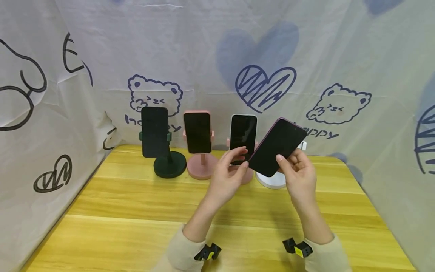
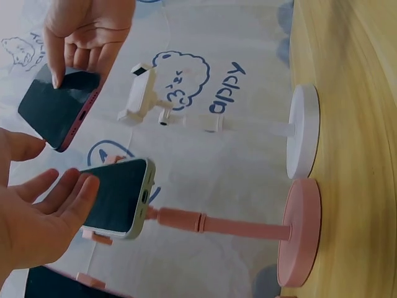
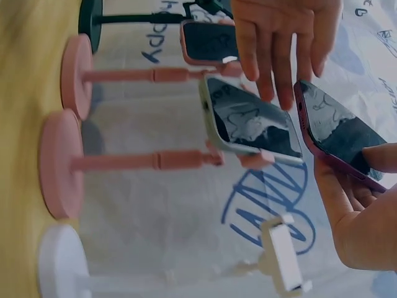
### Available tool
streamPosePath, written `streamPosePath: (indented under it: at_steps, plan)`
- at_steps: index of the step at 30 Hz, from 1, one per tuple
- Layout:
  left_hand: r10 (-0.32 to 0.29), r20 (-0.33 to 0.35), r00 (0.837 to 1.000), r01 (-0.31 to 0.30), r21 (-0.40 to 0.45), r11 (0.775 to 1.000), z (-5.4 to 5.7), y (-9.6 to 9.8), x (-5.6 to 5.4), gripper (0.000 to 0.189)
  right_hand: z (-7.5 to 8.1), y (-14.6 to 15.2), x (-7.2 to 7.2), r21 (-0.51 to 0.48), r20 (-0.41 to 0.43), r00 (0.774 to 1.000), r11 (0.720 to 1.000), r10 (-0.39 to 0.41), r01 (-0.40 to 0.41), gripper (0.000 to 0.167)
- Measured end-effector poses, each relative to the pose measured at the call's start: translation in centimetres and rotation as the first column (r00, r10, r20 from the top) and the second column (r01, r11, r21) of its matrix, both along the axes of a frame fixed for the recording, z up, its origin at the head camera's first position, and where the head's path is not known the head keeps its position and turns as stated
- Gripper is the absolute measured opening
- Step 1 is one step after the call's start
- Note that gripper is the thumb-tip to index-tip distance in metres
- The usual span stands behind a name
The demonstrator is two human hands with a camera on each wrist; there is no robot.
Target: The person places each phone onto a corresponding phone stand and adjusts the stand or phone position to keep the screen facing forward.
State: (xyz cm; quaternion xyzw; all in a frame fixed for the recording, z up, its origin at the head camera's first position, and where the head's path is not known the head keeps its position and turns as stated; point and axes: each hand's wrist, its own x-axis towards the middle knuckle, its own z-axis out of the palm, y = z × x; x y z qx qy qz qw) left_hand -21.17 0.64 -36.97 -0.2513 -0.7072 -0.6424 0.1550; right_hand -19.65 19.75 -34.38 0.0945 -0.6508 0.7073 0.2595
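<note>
My right hand (image 1: pixel 302 175) holds a black-screened smartphone (image 1: pixel 276 147) with a purple-red edge, thumb across its screen and fingers behind. The phone is tilted, well above the table. Beside its lower left corner is my left hand (image 1: pixel 225 173), fingers spread and loosely bent, with the thumb tip right at that corner. Behind the left hand, a pale-edged phone (image 2: pixel 118 192) sits clamped in a pink phone stand (image 2: pixel 242 226). A white phone stand (image 3: pixel 65 267) stands behind the held phone; its clamp (image 2: pixel 139 96) has no phone in it.
Further left, another pink stand (image 1: pixel 200 166) carries a pink-edged phone (image 1: pixel 198 133), and a dark green stand (image 1: pixel 170 165) carries a black phone (image 1: pixel 155 132). All stand in a row at the back of the wooden table (image 1: pixel 136 226), before a printed cloth (image 1: pixel 204 45).
</note>
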Motion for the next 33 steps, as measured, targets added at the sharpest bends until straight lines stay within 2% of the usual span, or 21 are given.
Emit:
streamPosePath:
  at_steps: [4, 7, 11, 16, 21, 24, 28, 33]
  plan:
    - [0.016, -0.046, 0.999, -0.015, 0.013, 1.000, 0.1, 1.2, -0.6, 0.041, 1.1, 1.4, -0.6, 0.028, -0.024, 1.000, 0.999, -0.020, 0.021, 0.015]
    - [0.044, -0.089, 0.995, -0.045, -0.009, 0.999, 0.4, 2.2, -1.1, 0.040, 1.9, 2.4, -1.3, 0.037, -0.044, 0.999, 0.999, -0.021, 0.023, 0.016]
    - [0.039, -0.095, 0.995, -0.043, -0.043, 0.998, 1.1, 3.5, -1.7, 0.040, 3.0, 3.6, -2.3, 0.022, -0.078, 0.997, 1.000, -0.005, 0.007, 0.018]
    - [-0.009, -0.037, 0.999, 0.006, -0.075, 0.997, 1.9, 5.1, -2.2, 0.042, 4.1, 5.0, -3.8, 0.007, -0.090, 0.996, 1.000, -0.016, 0.017, 0.018]
    - [-0.026, 0.092, 0.995, 0.039, -0.135, 0.990, 2.4, 6.9, -3.0, 0.048, 4.8, 6.1, -5.2, -0.026, -0.055, 0.998, 1.000, -0.014, 0.013, 0.015]
    - [0.002, 0.135, 0.991, 0.022, -0.180, 0.983, 2.7, 7.9, -3.6, 0.050, 5.0, 6.7, -6.0, -0.039, -0.038, 0.999, 0.999, 0.013, -0.014, 0.016]
    - [0.071, 0.137, 0.988, -0.040, -0.221, 0.975, 3.1, 9.2, -4.4, 0.047, 5.0, 7.5, -7.0, -0.052, -0.026, 0.998, 0.997, 0.055, -0.057, 0.017]
    - [0.145, 0.172, 0.974, -0.096, -0.267, 0.959, 3.5, 10.4, -5.1, 0.040, 4.8, 8.5, -8.0, -0.040, 0.007, 0.996, 0.996, 0.086, -0.086, 0.018]
